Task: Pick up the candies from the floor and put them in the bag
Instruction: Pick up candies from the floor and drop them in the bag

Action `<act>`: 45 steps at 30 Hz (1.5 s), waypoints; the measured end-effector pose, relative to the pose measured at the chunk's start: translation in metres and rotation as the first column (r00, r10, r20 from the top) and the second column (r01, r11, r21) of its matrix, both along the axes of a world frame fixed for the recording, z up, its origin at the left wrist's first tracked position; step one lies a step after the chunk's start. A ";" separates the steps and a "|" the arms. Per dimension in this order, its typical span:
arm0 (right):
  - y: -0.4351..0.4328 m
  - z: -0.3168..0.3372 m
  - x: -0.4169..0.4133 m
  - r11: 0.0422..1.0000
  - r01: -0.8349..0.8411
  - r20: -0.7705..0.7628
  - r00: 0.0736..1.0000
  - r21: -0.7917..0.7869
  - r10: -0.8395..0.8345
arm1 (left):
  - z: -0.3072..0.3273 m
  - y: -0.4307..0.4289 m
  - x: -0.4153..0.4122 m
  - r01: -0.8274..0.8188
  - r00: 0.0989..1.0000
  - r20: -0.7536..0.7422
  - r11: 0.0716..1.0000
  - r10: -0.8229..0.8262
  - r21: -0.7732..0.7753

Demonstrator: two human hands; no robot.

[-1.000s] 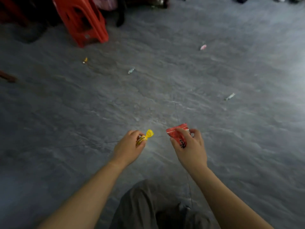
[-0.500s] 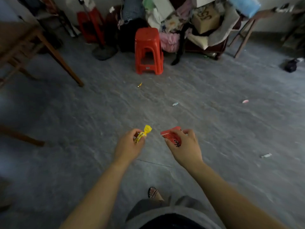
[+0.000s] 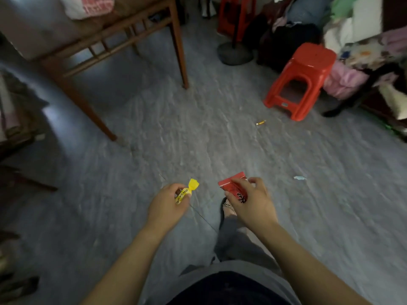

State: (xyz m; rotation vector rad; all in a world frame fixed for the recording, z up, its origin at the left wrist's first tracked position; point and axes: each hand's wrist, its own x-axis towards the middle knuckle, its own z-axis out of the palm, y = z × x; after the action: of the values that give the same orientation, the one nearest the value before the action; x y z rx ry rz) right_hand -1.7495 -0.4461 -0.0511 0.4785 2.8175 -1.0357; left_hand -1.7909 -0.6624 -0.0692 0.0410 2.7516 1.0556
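My left hand [image 3: 167, 203] pinches a yellow wrapped candy [image 3: 187, 191] with black lettering, its twisted end sticking up to the right. My right hand [image 3: 251, 203] grips a small red bag [image 3: 232, 183] by its upper part, a short gap to the right of the candy. Both hands hover above the grey floor [image 3: 198, 139]. A gold-wrapped candy [image 3: 261, 122] lies on the floor ahead near the red stool. A pale blue candy [image 3: 299, 178] lies on the floor to the right of the bag.
A wooden table [image 3: 132, 29] with slanted legs stands at the upper left. A red plastic stool [image 3: 301, 82] stands at the upper right beside piled clothes and bags [image 3: 363, 51]. A round fan base [image 3: 234, 52] sits at the back. My sandalled foot [image 3: 226, 209] is under my hands.
The view has swung left and up, bringing the wooden table and stool closer. Both hands keep their hold on the yellow candy and the red bag, about the same distance apart.
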 end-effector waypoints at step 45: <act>-0.219 0.049 -1.030 0.765 -0.640 -0.188 0.762 -0.074 0.620 | 0.060 -0.218 -0.885 -0.599 0.785 -0.220 0.800 0.579 -0.031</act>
State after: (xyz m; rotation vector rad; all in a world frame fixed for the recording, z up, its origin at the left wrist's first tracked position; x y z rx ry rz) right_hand -2.7800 -0.6654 -0.0020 -0.5718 2.6592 -1.1092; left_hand -2.6760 -0.8803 -0.0090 -0.8329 3.0771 1.0816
